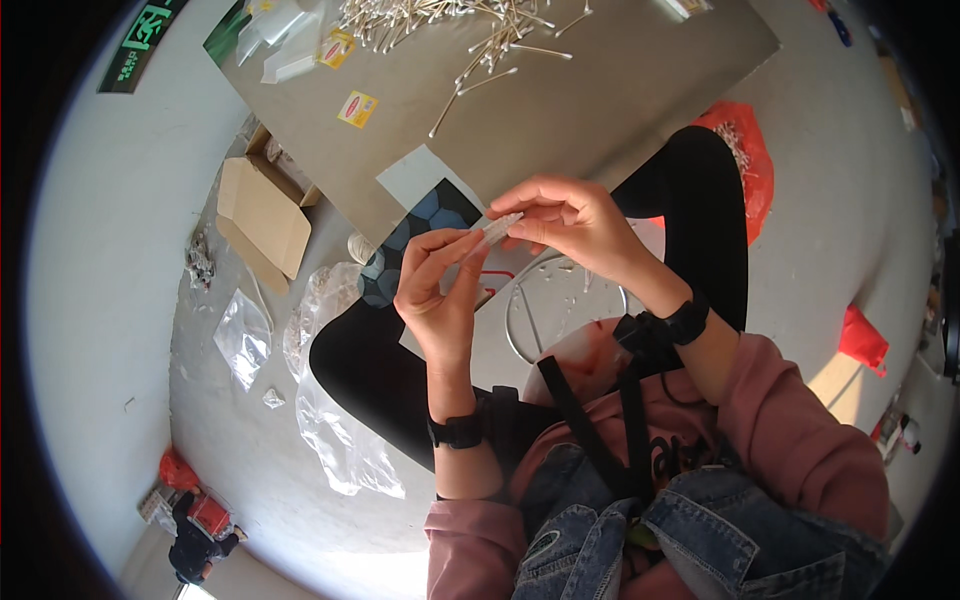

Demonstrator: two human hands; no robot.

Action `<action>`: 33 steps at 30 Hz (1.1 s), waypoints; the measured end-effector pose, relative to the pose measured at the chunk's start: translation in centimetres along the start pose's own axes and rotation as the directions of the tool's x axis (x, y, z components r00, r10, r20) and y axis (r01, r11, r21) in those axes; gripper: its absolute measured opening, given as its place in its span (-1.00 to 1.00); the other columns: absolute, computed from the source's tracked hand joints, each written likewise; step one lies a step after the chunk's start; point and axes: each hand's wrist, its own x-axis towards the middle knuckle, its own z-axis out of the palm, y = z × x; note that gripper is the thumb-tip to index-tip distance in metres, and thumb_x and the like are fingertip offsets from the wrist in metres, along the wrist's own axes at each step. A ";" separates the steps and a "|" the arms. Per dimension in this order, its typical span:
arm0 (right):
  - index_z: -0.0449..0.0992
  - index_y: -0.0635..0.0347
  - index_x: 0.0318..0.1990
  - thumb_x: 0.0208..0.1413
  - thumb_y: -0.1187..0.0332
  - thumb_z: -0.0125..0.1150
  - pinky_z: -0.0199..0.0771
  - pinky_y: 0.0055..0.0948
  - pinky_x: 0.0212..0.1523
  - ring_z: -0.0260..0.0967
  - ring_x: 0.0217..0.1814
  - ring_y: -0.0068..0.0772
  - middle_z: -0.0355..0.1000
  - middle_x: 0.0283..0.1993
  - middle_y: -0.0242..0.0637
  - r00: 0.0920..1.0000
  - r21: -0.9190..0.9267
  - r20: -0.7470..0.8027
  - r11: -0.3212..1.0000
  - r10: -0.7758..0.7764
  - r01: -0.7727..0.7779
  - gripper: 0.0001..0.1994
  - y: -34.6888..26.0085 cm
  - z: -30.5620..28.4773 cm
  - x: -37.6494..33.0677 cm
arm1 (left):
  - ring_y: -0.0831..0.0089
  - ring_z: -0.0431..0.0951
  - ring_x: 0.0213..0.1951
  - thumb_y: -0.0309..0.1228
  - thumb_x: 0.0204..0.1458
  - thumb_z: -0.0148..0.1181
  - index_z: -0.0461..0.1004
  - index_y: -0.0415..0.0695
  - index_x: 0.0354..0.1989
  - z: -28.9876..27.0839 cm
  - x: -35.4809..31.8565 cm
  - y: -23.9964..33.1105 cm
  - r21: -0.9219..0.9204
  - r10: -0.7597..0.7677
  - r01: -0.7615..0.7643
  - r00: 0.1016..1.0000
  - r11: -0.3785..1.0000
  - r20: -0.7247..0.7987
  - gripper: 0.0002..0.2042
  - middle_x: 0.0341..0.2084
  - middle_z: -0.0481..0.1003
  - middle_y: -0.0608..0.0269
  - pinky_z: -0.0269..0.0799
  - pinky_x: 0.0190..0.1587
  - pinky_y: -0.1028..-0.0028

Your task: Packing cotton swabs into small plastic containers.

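Note:
A small, narrow clear plastic packet [497, 231] is held up between my hands, just off the near corner of the table [620, 110]. My left hand [441, 290] pinches its lower left end between thumb and fingers. At the upper right end, my right hand [580, 225] grips it with thumb and fingertips. Whitish contents seem to show through the plastic, too small to make out. Beyond my hands, a loose pile of cotton swabs [440, 22] lies on the table. Two small yellow cards [357, 108] and several clear plastic bags [290, 45] are to its left.
A pale sheet [412, 176] and a blue patterned cloth [440, 210] are at the table's near corner. On the floor are an open cardboard box [265, 225], crumpled clear plastic [345, 440], and a red bag of swabs [755, 165] past my right knee. A person [200, 535] is far off, lower left.

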 end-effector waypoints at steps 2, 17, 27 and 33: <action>0.61 0.34 -0.18 0.19 0.54 0.24 0.59 -0.62 -0.20 0.58 -0.15 -0.51 0.61 -0.16 -0.22 0.999 0.020 -0.002 0.999 0.033 -0.033 -0.90 0.0 -0.1 0.1 | 0.50 0.53 -0.22 -0.70 -0.09 0.38 0.68 -0.21 -0.20 0.5 0.0 0.1 -0.032 -0.003 0.002 1.000 0.999 -0.022 -0.75 -0.25 0.54 0.26 0.45 -0.16 0.55; 0.60 0.40 -0.24 0.20 0.56 0.22 0.64 -0.53 -0.15 0.59 -0.15 -0.46 0.60 -0.14 -0.13 0.985 0.042 -0.003 0.984 -0.174 0.174 -0.92 0.4 1.2 -1.0 | 0.47 0.54 -0.17 -0.75 -0.09 0.33 0.69 -0.23 -0.26 1.0 -1.6 1.7 0.116 0.056 -0.045 0.994 0.992 -0.096 -0.78 -0.25 0.55 0.23 0.47 -0.11 0.53; 0.59 0.32 -0.20 0.21 0.55 0.21 0.56 -0.59 -0.20 0.56 -0.11 -0.54 0.60 -0.06 -0.21 0.996 -0.009 0.013 0.996 -0.085 0.085 -0.93 1.3 1.3 -1.0 | 0.41 0.55 -0.15 -0.72 -0.05 0.34 0.66 -0.28 -0.28 0.9 -2.2 1.2 0.142 0.000 0.017 0.993 0.990 -0.122 -0.84 -0.26 0.56 0.20 0.47 -0.06 0.48; 0.53 0.28 -0.21 0.15 0.62 0.22 0.55 -0.56 -0.27 0.54 -0.22 -0.55 0.59 -0.07 -0.26 0.950 -0.229 0.031 0.923 -0.311 0.309 -0.91 1.8 1.3 -0.7 | 0.41 0.55 -0.15 -0.69 -0.01 0.32 0.61 -0.28 -0.27 1.2 -1.8 0.7 0.308 0.127 -0.092 0.987 0.947 -0.097 -0.87 -0.22 0.54 0.19 0.48 -0.05 0.46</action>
